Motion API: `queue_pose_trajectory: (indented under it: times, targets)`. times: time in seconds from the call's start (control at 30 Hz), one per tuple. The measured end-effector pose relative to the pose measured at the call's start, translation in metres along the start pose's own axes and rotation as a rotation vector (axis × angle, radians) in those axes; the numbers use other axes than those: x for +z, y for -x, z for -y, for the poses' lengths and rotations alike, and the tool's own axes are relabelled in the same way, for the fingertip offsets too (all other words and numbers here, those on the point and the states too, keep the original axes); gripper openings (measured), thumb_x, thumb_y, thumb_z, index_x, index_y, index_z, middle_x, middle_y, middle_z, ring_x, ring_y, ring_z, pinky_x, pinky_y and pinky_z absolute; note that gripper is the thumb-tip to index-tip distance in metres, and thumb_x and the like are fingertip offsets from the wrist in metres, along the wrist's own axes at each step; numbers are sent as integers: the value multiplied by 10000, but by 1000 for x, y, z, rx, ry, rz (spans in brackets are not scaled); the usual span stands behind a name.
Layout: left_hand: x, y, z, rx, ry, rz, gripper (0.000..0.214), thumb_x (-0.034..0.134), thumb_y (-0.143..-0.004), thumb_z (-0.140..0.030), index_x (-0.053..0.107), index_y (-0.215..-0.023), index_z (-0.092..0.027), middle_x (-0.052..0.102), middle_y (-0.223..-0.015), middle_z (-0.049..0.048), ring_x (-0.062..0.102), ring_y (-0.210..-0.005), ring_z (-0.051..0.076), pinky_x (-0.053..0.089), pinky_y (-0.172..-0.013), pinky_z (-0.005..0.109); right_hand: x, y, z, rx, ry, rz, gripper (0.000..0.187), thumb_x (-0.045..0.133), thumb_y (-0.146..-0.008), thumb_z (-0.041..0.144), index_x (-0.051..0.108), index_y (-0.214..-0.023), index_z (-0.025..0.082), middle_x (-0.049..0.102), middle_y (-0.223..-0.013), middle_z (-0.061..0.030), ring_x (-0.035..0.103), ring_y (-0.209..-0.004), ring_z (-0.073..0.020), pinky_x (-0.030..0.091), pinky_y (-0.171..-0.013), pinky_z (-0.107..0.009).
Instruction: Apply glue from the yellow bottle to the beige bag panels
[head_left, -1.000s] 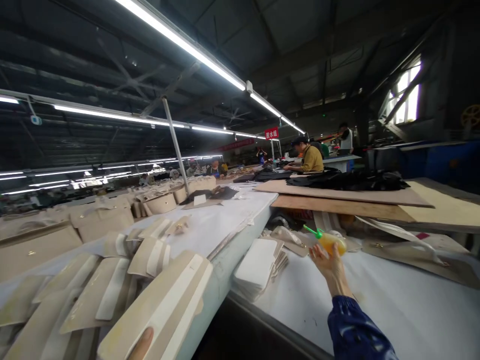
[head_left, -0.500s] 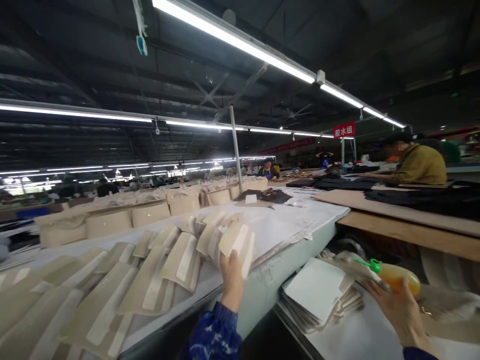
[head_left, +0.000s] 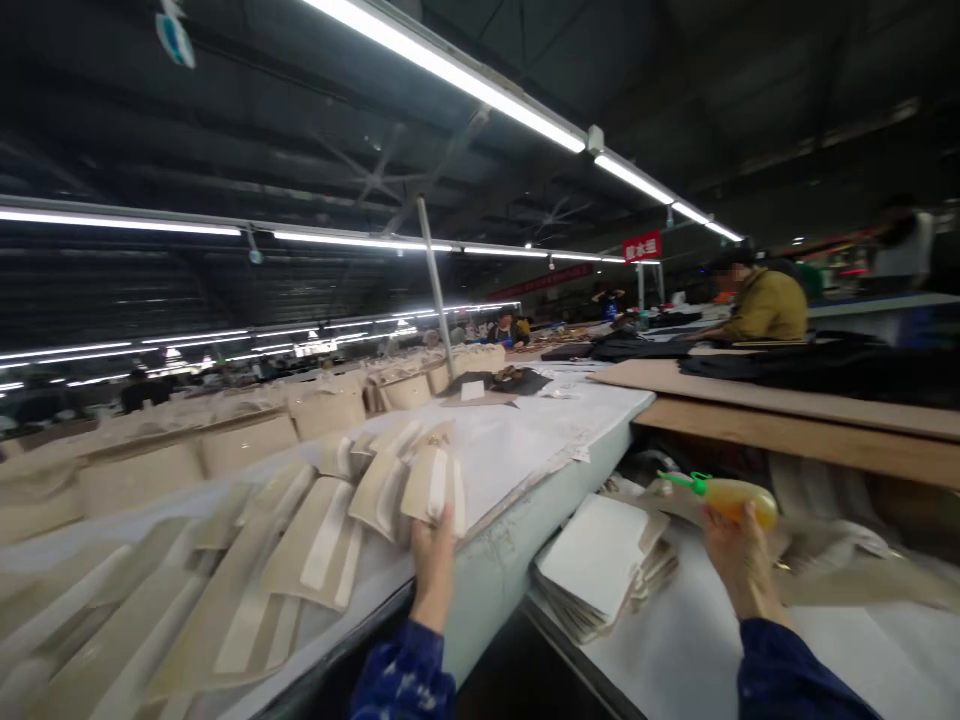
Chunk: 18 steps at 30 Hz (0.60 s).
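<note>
My left hand (head_left: 433, 565) is closed on the near edge of a beige panel (head_left: 420, 490) with a white strip, at the end of a row on the long table (head_left: 517, 440). Several more such beige panels (head_left: 319, 540) lie overlapped to its left. On the right, my right hand (head_left: 739, 555) grips a squeeze bottle (head_left: 739, 497) of yellowish liquid, its green nozzle pointing left. Below and left of that bottle, a stack of white-topped pieces (head_left: 596, 550) sits on a lower white surface (head_left: 675, 650).
A row of cream bags (head_left: 251, 445) stands along the table's far side. Dark pieces (head_left: 517, 382) lie near a thin upright pole (head_left: 435, 285). At the right is a board (head_left: 750, 400) with black material on it. A person in a mustard top (head_left: 769, 305) sits beyond.
The view has turned right, shifting things leftward. My left hand has lowered the beige panel onto the row's end. My right hand has lifted the squeeze bottle from the clutter.
</note>
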<state>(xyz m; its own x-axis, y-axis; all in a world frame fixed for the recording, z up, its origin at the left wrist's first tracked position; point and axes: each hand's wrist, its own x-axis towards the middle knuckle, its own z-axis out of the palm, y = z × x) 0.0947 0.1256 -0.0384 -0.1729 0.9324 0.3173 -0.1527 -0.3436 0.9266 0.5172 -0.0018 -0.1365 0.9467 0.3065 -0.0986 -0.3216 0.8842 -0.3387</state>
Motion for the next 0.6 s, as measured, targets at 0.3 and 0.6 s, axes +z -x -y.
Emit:
queue_pose_trajectory:
  times: [0.3,0.6]
  targets:
    - [-48,85,-31,25,-48,133,717,669,-876,-468,385,-1466,-176,388,-1559,219,362,-1451,351,293,-1189,556,57,45,51,-125,-106,262,318,620,-970,378,614,-1206,165,637,-1215,-87,654,-1015,-224,566,-854,-429]
    - [-29,120,-50,286,-257,289,597,564,-944,-392,389,-1488,-218,481,-1518,179,518,-1344,355,477,-1060,526,128,166,48,336,-97,744,567,705,-840,594,663,-1159,127,645,-1302,-168,599,-1228,-276,538,-976,-415]
